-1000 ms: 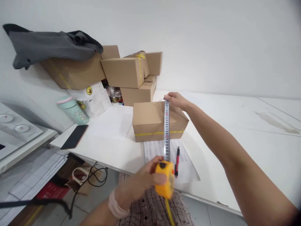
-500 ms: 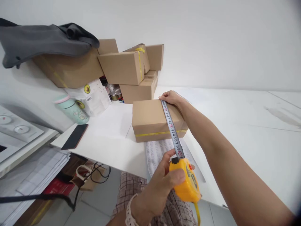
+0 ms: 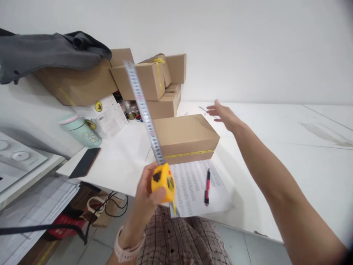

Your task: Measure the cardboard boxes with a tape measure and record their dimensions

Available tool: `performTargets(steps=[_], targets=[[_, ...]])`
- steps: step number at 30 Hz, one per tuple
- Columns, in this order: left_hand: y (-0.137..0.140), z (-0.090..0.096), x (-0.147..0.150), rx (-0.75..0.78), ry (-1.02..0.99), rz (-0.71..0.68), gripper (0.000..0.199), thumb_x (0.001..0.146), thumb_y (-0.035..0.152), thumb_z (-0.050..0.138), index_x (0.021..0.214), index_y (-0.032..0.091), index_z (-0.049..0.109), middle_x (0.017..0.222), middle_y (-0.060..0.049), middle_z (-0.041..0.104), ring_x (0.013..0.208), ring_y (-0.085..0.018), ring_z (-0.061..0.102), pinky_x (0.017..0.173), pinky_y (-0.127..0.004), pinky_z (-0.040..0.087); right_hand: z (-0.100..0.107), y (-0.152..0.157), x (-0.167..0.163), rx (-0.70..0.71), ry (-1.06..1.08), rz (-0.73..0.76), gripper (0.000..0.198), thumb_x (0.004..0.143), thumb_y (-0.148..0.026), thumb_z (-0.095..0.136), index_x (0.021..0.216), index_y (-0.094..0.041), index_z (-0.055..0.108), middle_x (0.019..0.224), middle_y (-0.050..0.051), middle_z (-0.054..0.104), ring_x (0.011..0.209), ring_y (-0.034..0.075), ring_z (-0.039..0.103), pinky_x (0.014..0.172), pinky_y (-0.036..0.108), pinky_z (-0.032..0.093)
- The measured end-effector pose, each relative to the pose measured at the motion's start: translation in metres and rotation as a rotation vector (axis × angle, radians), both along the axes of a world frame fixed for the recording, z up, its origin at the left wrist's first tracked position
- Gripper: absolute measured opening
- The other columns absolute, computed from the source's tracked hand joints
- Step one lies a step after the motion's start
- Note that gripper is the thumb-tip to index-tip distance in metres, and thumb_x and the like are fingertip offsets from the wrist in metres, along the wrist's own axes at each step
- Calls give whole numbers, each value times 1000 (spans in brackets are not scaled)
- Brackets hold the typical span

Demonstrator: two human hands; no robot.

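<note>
My left hand (image 3: 149, 191) is closed around a yellow tape measure (image 3: 164, 184). Its metal blade (image 3: 145, 112) sticks out up and to the left, slightly blurred, with the free end in the air in front of the stacked cartons. Beyond it lies a closed cardboard box (image 3: 184, 134) with a yellow band along its front side. My right hand (image 3: 222, 113) is held above the table behind the box's right end, fingers apart and holding nothing. A printed sheet (image 3: 190, 187) lies in front of the box, with a red and black pen (image 3: 207, 187) on it.
Cardboard cartons (image 3: 138, 81) are stacked at the back left beside a grey cloth item (image 3: 55, 51). A mint tumbler (image 3: 81, 132) and a dark phone (image 3: 85, 162) are on the left of the white table (image 3: 275, 158). A white appliance (image 3: 19, 158) stands farther left.
My left hand has moved left with the tape measure, and the blade has come off the box. My right hand has let go of the blade's end and moved right. The pen is now uncovered.
</note>
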State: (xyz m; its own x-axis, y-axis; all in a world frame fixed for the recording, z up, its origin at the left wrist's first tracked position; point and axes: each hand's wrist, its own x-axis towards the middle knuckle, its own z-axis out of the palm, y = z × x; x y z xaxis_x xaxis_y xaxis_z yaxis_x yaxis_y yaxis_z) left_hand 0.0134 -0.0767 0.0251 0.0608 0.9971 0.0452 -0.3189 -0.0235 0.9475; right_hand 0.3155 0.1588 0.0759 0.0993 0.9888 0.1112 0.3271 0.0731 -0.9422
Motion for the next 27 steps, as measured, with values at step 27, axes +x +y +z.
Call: performTargets(steps=[27], targets=[[36,-5,54,-58,32,-248,56,69,43,82,111,23,52,107,-6,64,83,-18,63,69,-30,54,24,16,-51,335,-763,-133,70,104,-53,14,92,-15,72,100,19,73,107,32,64,107,49,33]])
